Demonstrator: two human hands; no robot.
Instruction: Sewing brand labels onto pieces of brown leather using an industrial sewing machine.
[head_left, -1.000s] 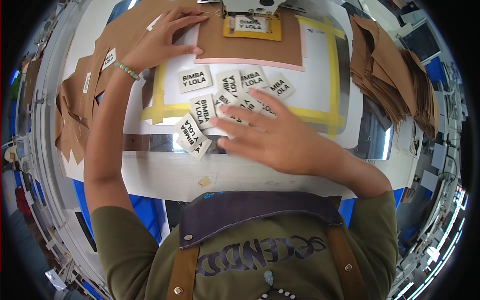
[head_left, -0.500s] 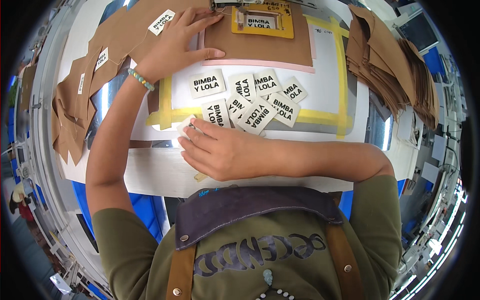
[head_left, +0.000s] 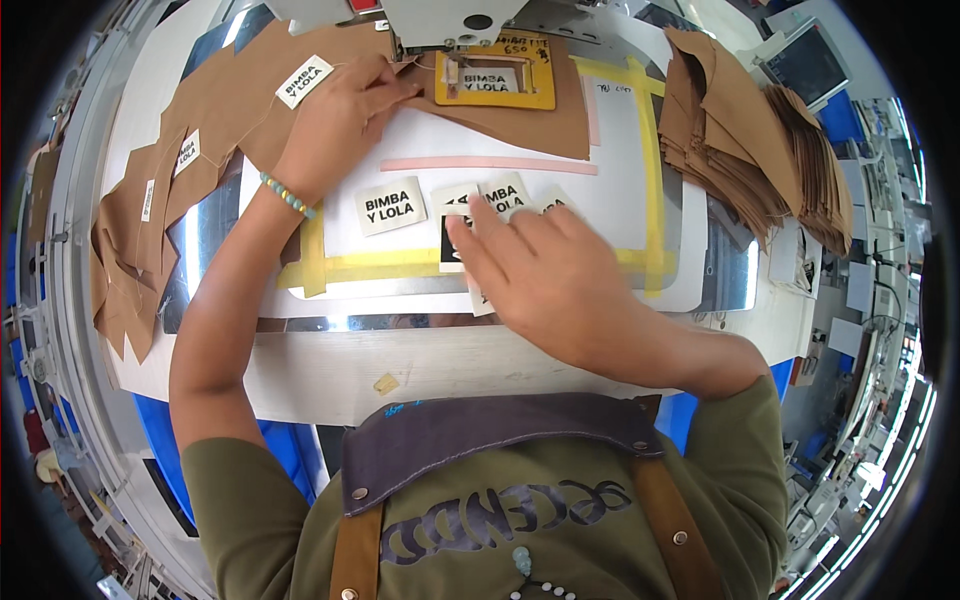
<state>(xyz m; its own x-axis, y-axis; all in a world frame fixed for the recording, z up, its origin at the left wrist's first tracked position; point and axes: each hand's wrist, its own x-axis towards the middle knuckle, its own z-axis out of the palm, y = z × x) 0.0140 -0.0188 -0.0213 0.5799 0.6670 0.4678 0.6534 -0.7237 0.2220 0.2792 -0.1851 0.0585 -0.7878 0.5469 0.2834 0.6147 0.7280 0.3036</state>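
My left hand [head_left: 345,125], with a beaded bracelet at its wrist, pinches the edge of a brown fabric panel [head_left: 560,133] beside the sewing machine head [head_left: 435,25]. The panel's near edge is bent away from a pink strip [head_left: 490,166]. On it lies a yellow frame template [head_left: 548,85] around a white printed label [head_left: 483,80]. My right hand [head_left: 550,270], slightly blurred, is over a pile of white labels [head_left: 503,192]. Its fingers seem closed on a small black-and-white label [head_left: 454,240]; the grip is partly hidden. A separate label [head_left: 390,206] lies left of the pile.
At left, brown pieces [head_left: 225,105] with labels are linked by thread. Stacked brown panels [head_left: 725,130] lie at right, near a screen [head_left: 810,62]. Yellow tape [head_left: 655,190] borders the white work sheet. A tan scrap [head_left: 385,383] lies on the table's near edge.
My right hand has moved right and over the pile, and labels by its former place have gone from there. The panel's near edge has lifted and swung away, baring the pink strip.
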